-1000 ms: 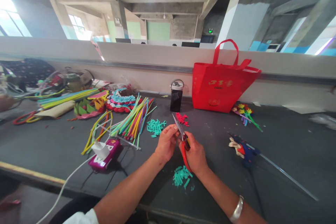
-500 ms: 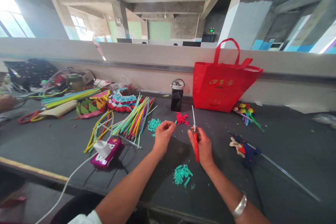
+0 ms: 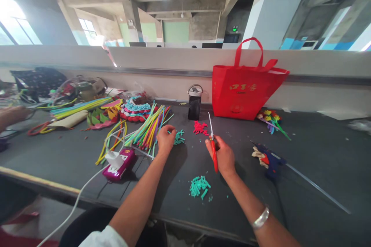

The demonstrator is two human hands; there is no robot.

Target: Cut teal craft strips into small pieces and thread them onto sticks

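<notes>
My right hand [image 3: 225, 156] grips a pair of scissors [image 3: 214, 154] with red handles, its blades pointing up and away from me. My left hand [image 3: 166, 139], fingers curled together, is at the left edge of a small heap of teal cut pieces [image 3: 179, 137]; whatever is between the fingertips is too small to make out. Just beyond and between the hands lies a heap of red cut pieces [image 3: 199, 127]. Nearer to me sits another teal heap [image 3: 198, 186]. A bundle of multicoloured fuzzy craft stems [image 3: 149, 129] fans out beside my left hand.
A purple power strip [image 3: 120, 165] with a white plug and cable stands at left. At the back are a dark bottle [image 3: 194, 107] and a red bag [image 3: 246, 90]. A glue gun [image 3: 271, 162] lies on the right. Another person's hand [image 3: 13, 115] shows at far left.
My left hand has moved left, from near the red pieces to the far teal heap. My right hand still holds the scissors. The view has shifted slightly.
</notes>
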